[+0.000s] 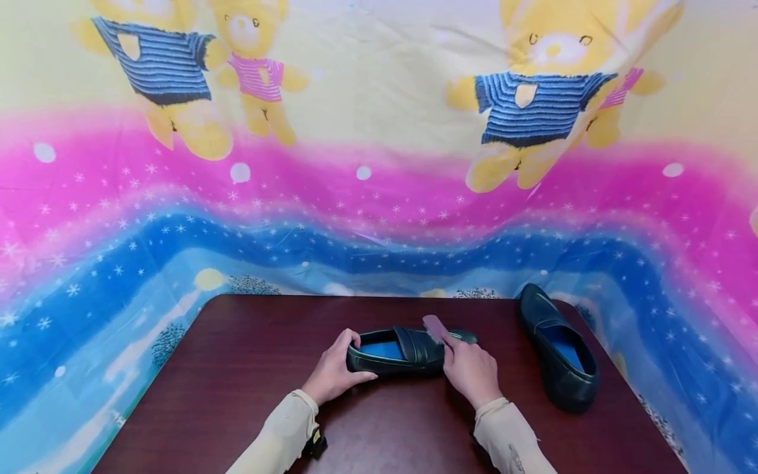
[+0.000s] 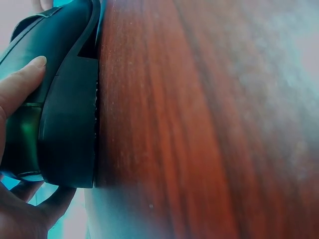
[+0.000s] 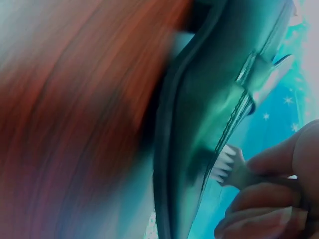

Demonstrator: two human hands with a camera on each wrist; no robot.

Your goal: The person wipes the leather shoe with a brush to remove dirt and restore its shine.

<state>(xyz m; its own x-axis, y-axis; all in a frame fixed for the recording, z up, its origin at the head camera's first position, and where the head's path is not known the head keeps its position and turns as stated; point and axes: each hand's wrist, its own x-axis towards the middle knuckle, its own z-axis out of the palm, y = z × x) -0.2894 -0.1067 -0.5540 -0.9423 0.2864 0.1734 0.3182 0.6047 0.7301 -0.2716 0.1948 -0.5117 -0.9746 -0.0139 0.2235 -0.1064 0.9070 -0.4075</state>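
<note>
A dark loafer (image 1: 414, 349) with a blue insole lies on the table, its toe to the right. My left hand (image 1: 337, 368) grips its heel end; in the left wrist view the thumb (image 2: 25, 82) presses on the shoe's side, with fingers round the back of the heel. My right hand (image 1: 472, 365) holds a small pinkish brush (image 1: 435, 327) over the front of the shoe. In the right wrist view the pale bristles (image 3: 224, 163) of the brush touch the upper near the toe seam, its handle pinched between thumb and fingers.
A second dark loafer (image 1: 559, 349) with a blue insole stands at the table's right side, toe pointing away. The reddish-brown table (image 1: 254, 395) has rounded far corners. Behind it hangs a printed curtain (image 1: 367, 197) with bears and snowflakes.
</note>
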